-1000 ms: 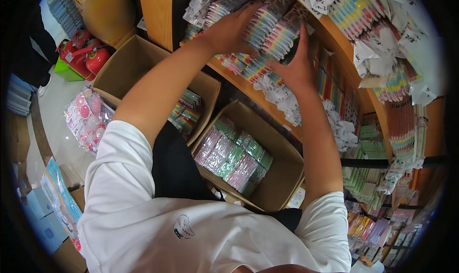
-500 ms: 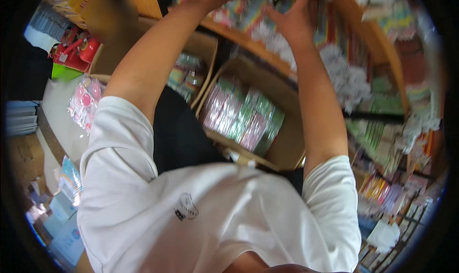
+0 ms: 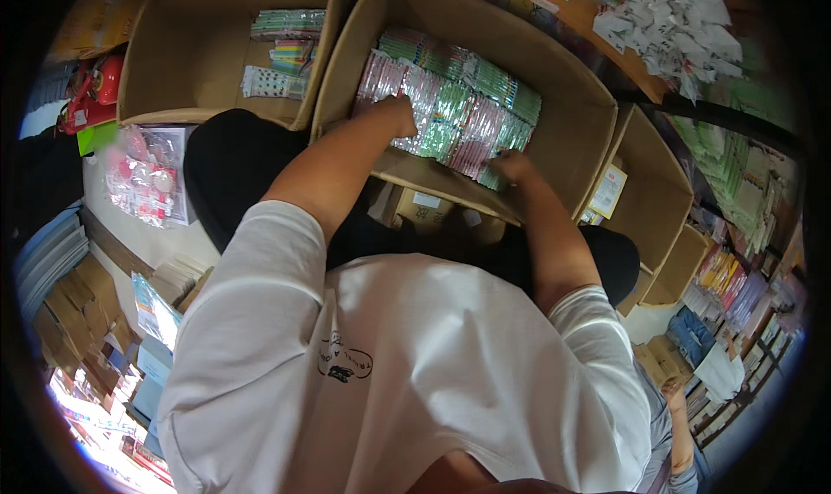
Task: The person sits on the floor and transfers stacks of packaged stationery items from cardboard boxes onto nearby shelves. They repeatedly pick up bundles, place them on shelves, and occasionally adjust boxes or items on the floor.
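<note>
Shiny plastic-wrapped packs [image 3: 450, 122], pink and green, stand on edge in tight rows inside a large cardboard box [image 3: 571, 105]. My left hand [image 3: 394, 116] is at the left part of the near row, its fingers curled down on the packs. Toward the row's right end, my right hand [image 3: 517, 167] has its fingers bent against the packs. The fingertips of both hands are partly hidden among the wrappers. The packs between my hands remain seated in the box.
On the left stands another cardboard box [image 3: 190, 53] with a few stacked packs [image 3: 290, 27]. More open boxes [image 3: 649, 191] line the right side. White paper tags [image 3: 666, 27] heap on a wooden shelf. Bagged pink items [image 3: 143, 182] lie at left. Another person's arm [image 3: 679, 416] shows lower right.
Both my hands have come down from the shelf at the top into the box of packs. The view has shifted, so the boxes appear higher and more fully.
</note>
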### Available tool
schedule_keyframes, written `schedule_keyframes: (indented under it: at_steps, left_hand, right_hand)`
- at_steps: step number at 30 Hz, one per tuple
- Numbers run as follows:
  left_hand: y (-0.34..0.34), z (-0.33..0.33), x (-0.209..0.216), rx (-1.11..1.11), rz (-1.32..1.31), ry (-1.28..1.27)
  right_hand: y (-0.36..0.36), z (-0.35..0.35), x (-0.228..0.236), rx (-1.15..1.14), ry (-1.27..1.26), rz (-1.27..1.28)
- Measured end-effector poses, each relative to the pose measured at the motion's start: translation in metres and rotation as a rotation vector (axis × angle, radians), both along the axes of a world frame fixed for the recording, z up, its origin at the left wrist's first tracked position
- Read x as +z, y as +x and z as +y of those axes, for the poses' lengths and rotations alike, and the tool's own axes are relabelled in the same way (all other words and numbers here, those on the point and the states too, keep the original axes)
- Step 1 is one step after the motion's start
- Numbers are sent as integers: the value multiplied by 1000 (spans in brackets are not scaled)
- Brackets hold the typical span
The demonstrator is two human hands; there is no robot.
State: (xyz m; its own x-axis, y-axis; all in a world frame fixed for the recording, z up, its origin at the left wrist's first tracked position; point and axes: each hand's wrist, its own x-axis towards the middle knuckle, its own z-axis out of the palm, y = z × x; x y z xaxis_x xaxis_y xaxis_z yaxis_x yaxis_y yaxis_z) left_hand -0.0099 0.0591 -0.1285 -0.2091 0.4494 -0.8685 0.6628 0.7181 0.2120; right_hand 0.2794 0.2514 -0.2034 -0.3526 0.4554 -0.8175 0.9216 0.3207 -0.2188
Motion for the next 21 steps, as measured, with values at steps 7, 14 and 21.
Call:
schedule_keyframes:
  at_steps: [7, 14, 21]
  left_hand:
    - [-30, -53, -133, 834, 137, 142]
    - [-13, -41, -151, 931, 181, 219]
    - [-32, -45, -177, 1059, -106, 204]
  right_hand:
    - [23, 15, -23, -418, 17, -25]
    - [63, 9, -108, -565, 43, 199]
    - [49, 22, -86, -920, -379, 178]
